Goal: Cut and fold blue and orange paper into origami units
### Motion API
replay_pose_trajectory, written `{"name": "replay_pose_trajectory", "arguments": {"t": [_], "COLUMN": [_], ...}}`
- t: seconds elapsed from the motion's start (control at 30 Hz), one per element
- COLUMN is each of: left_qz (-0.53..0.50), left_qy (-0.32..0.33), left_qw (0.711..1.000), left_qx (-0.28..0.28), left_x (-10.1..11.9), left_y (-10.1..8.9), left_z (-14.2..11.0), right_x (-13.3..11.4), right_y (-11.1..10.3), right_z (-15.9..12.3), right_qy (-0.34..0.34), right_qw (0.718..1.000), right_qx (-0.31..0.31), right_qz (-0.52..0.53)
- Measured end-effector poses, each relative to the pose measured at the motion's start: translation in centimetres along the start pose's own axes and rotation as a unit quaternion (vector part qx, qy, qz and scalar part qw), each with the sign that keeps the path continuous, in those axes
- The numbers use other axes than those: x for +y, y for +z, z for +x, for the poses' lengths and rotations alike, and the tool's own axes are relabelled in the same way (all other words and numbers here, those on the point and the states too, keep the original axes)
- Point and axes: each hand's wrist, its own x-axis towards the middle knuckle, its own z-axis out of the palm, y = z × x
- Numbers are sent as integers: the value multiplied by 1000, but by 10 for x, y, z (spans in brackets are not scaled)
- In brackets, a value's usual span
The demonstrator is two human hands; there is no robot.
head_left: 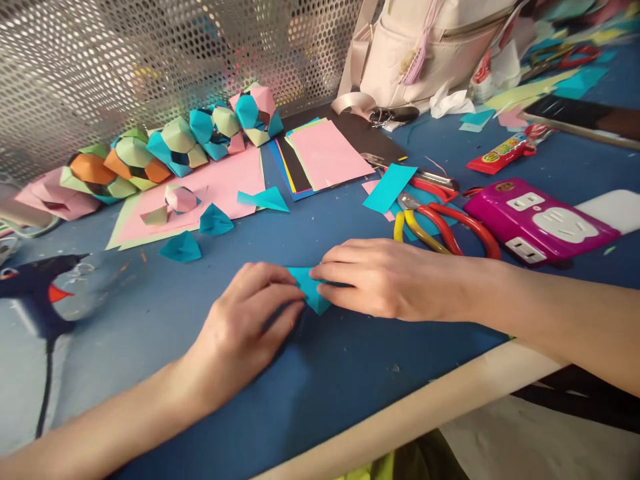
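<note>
We have our left hand (250, 317) and our right hand (387, 277) together at a small blue paper (314, 297), which lies on the worktop (350, 380) near its front edge. Each grip is closed on the paper by the fingertips, the left at one side and the right at the other, with a pointed corner of it showing between them towards us; our right thumb is hidden. Just beyond our left hand we see two folded blue pieces (181, 247), well apart from each other, and a pink sheet (237, 180) with a small pink ball (181, 199) on it. Behind these a row of coloured balls (177, 137) stands along the mesh (150, 53). A stack (330, 153) of sheets, pink on top, lies right of the row. Beyond our right hand we find pliers (409, 201) with red handles and a blue strip (391, 188) across the other tools there. Further right are a purple socket (543, 220), a red packet (503, 152) and a dark phone (590, 117). A pale bag (425, 53) stands at the back. At our far left is a glue gun (37, 287), its nozzle pointing right and its cord running down towards us.
</note>
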Motion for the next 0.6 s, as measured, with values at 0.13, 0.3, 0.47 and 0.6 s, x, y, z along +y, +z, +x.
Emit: {"name": "replay_pose_trajectory", "arguments": {"t": [0.13,0.3,0.47,0.6], "left_qz": [-28,-32,-33,-35], "left_qy": [28,29,30,30], "left_qw": [999,999,998,998], "left_qx": [-26,-34,-33,-30], "left_x": [8,5,6,6], "left_y": [9,15,14,14], "left_z": [-6,-6,-4,-4], "right_x": [0,1,2,1], "right_y": [1,-1,0,0], "right_z": [-1,-1,-2,-2], "right_qy": [5,1,-2,0], "right_qw": [1000,1000,1000,1000], "right_qx": [-2,-10,-6,-1], "right_qz": [1,7,10,8]}}
